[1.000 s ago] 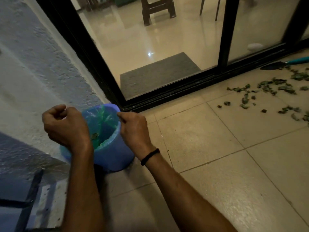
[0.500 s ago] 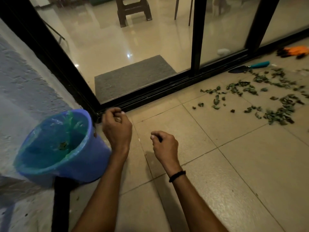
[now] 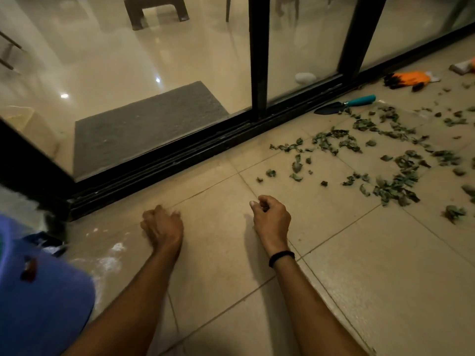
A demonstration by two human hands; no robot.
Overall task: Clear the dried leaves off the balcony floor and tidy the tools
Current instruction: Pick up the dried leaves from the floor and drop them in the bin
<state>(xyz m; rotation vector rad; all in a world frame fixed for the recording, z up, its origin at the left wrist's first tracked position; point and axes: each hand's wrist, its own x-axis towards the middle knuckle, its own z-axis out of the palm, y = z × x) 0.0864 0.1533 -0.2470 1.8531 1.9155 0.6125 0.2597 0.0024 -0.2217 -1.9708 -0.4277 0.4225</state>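
Observation:
Dried green leaves (image 3: 395,160) lie scattered over the beige floor tiles at the right. Beyond them a trowel with a teal handle (image 3: 344,105) rests beside the door track, and an orange and black glove (image 3: 407,79) lies farther right. The blue bin (image 3: 38,291) fills the lower left corner; its inside is out of view. My left hand (image 3: 162,228) hovers over bare tile with fingers loosely curled, holding nothing. My right hand (image 3: 271,217), a black band on its wrist, hangs the same way, a short distance from the nearest leaves.
A black sliding-door track (image 3: 180,158) and glass panels run diagonally across the back, with a grey mat (image 3: 144,124) and chair legs inside the room. Another tool (image 3: 462,66) shows at the far right edge. White smears mark the tile near the bin.
Both hands have left the bin's rim and moved right over the floor. The view has swung right, pushing the bin to the lower left corner and bringing more leaves into sight.

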